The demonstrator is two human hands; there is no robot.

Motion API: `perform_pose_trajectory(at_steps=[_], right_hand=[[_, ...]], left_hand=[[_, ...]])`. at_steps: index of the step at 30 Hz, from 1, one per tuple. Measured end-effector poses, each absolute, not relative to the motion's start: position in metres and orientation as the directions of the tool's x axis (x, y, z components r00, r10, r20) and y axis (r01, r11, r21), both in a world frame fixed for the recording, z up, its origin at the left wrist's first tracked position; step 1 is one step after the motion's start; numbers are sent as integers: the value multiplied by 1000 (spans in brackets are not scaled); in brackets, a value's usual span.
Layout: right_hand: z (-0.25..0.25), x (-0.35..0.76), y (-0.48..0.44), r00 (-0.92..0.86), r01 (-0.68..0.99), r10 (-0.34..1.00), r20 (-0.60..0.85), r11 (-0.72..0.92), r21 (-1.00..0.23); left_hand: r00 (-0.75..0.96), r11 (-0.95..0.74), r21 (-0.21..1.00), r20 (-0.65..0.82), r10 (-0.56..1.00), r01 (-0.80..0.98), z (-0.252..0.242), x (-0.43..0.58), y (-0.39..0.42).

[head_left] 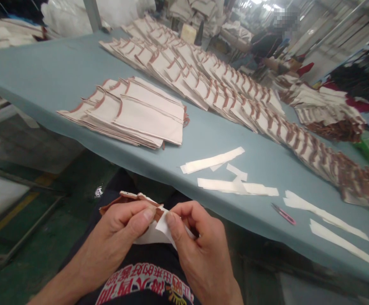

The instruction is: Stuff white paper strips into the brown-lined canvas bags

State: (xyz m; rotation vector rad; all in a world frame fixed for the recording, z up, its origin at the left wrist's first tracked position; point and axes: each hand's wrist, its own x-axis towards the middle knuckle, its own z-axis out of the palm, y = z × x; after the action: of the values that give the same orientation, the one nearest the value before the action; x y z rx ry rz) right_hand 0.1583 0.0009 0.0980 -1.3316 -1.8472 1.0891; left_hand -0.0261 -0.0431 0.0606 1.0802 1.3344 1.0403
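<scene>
Over my lap, my left hand (129, 224) pinches a cream fabric piece (152, 236) along its brown edging (113, 204). My right hand (197, 237) is closed close beside it, with thumb and finger pressed on a white strip (163, 225) that lies against the brown edge. Much of the fabric piece is hidden behind both hands. On the table ahead of my hands lie more white strips (216, 160), some overlapping. Among them rests a pair of small pink-handled thread snips (283, 214).
A stack of cream fabric pieces (152, 116) with brown edges sits on the blue-green table (38, 70). Long overlapping rows of similar pieces (203, 84) run across it. Past the table are a person (265, 44), a further fabric pile (324, 106) and a metal post (92, 15).
</scene>
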Motion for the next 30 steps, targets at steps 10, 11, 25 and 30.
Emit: perform_pose_trajectory(at_steps=[10, 11, 25, 30], right_hand=[[82, 150, -2, -270, 480, 936, 224, 333, -812], [81, 150, -2, -273, 484, 932, 239, 348, -803], [85, 141, 7, -415, 572, 742, 526, 663, -484], [82, 145, 8, -432, 560, 752, 497, 656, -507]], left_hand=[[-20, 257, 966, -256, 966, 16, 63, -26, -40], [-16, 262, 965, -262, 965, 11, 62, -26, -40], [40, 302, 916, -302, 952, -265, 45, -31, -43], [23, 300, 913, -306, 952, -276, 45, -31, -40]])
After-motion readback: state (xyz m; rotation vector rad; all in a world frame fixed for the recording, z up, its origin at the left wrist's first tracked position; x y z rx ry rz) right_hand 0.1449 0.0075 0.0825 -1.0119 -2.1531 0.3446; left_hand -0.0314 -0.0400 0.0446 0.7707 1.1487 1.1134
